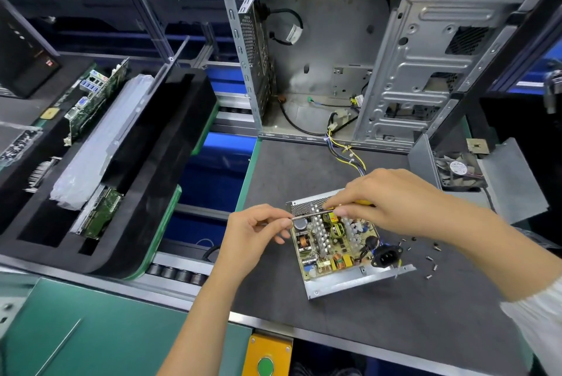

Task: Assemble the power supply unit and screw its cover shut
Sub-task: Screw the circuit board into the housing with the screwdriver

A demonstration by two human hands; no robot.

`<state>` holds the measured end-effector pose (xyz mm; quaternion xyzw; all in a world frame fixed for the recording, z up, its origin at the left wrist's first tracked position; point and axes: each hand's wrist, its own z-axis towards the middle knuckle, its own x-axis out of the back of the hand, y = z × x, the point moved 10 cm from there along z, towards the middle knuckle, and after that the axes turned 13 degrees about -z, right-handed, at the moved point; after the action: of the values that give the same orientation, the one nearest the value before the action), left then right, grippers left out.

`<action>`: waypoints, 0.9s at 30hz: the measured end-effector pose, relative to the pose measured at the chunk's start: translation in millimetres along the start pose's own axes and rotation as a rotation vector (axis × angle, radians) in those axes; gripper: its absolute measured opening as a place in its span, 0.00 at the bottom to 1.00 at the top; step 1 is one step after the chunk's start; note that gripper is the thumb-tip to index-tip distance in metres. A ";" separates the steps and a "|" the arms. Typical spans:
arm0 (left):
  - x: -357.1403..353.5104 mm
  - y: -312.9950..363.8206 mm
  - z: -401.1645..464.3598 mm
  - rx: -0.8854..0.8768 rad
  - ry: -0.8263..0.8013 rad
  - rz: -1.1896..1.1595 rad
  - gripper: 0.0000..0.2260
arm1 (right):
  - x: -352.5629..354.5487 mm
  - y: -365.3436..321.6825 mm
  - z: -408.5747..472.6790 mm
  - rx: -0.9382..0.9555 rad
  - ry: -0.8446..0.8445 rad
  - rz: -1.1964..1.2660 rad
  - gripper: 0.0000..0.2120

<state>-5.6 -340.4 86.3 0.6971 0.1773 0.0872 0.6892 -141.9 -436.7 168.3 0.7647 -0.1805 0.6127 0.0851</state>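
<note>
Grey matting is covering the bench (304,311), where the open power supply unit (337,242) is lying at centre, its circuit board exposed. A screwdriver (316,213) is being gripped by the right hand (392,202), its tip pinched by the left hand (258,232) at nine o'clock. Loose screws (430,260) are lying at three o'clock, a computer case (349,50) standing at twelve.

A computer assembly workshop. A roller conveyor (179,273) carries a foam tray (146,193) of circuit boards (91,102); a bare PC case (349,56) stands on the bench mat (349,330)
</note>
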 end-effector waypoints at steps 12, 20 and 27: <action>-5.9 -32.0 -27.4 0.052 0.149 -0.246 0.07 | 9.8 15.5 4.2 -0.070 0.002 0.496 0.06; -7.9 -42.4 -34.1 0.099 0.160 -0.338 0.08 | 13.7 14.0 1.3 -0.081 0.014 0.443 0.05; -9.3 -42.4 -32.8 0.095 0.139 -0.325 0.07 | 11.3 13.0 -0.6 -0.101 -0.001 0.442 0.06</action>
<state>-31.6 -313.9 46.5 0.6831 0.3389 0.0140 0.6468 -145.3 -450.5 178.1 0.7017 -0.3743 0.6061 -0.0133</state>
